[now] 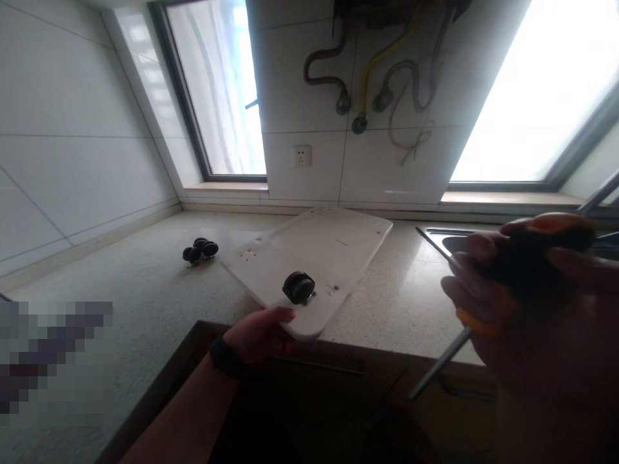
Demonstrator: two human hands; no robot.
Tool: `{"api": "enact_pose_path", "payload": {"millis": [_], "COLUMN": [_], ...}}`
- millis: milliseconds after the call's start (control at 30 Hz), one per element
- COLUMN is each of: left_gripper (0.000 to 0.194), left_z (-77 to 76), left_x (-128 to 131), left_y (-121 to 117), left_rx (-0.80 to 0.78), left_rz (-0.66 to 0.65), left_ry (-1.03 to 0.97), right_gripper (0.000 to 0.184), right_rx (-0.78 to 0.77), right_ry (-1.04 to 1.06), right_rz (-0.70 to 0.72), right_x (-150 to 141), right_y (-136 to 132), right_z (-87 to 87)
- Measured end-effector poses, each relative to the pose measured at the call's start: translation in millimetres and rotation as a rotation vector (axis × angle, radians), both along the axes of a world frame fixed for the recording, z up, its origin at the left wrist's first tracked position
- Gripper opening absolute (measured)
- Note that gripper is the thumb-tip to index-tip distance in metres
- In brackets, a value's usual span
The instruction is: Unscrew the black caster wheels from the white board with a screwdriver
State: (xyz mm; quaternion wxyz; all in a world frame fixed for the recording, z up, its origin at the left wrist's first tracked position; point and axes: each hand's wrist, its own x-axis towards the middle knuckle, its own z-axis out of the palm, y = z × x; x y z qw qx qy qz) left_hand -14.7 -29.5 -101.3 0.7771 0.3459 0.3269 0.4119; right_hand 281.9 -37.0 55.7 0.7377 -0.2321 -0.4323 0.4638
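A white board (309, 248) with rounded corners lies on the counter, its near corner reaching the front edge. My left hand (261, 332) grips that corner, thumb on top and fingers underneath. Close to the thumb, a black caster wheel (298, 287) stands on the board. Several small holes mark the board's other corners. At the right, near the camera, my right hand (507, 303) is closed round a screwdriver (536, 251) with a black and orange handle, blurred. A thin shaft points up-left from this hand and a thicker metal shaft (440, 364) points down-left; whether these are two tools I cannot tell.
Several loose black casters (199, 250) sit on the speckled counter (159, 290) left of the board. A sink (449, 235) is behind my right hand. Cabinets with handles are below the counter edge. Pipes (365, 77) and a socket (302, 155) are on the tiled wall.
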Motion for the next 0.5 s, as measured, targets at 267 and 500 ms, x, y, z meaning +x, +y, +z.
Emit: {"api": "enact_pose_path", "payload": {"millis": [267, 500], "left_gripper": [0.083, 0.044], "left_z": [54.4, 135.5], "left_x": [-36.6, -54.3], "left_y": [-3.9, -9.6], "left_rx": [0.054, 0.56], "left_rz": [-0.445, -0.191], "left_ry": [0.82, 1.233], "right_gripper": [0.017, 0.018], "right_rx": [0.055, 0.179], "right_ry": [0.046, 0.005], "right_rz": [0.033, -0.133], "right_x": [-46.1, -52.0], "right_y": [28.0, 47.1], "right_z": [-1.0, 0.3]}}
